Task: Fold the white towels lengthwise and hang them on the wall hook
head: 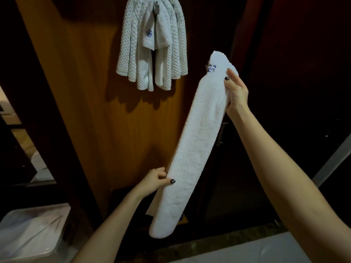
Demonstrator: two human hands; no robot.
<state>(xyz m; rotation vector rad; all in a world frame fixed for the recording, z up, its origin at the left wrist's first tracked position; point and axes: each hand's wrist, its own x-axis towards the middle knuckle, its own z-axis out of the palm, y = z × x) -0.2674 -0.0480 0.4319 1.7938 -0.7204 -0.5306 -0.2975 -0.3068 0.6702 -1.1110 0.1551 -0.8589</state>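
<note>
A white towel (193, 141), folded into a long narrow strip with a blue emblem near its top end, slants from lower left to upper right in front of the wooden panel. My right hand (236, 90) grips it near the top, thumb on the front. My left hand (156, 180) pinches its left edge lower down, thumb on the front. The bottom end hangs free. Above, a metal wall hook (156, 8) holds several white waffle-textured towels (133, 54) and a smaller towel with a blue emblem (150, 37).
An orange-brown wooden wall panel (91, 111) runs behind the towels, with dark door frames on both sides. A bin lined with a clear plastic bag (32, 234) stands at the lower left. Pale floor tile (247, 251) lies at the bottom right.
</note>
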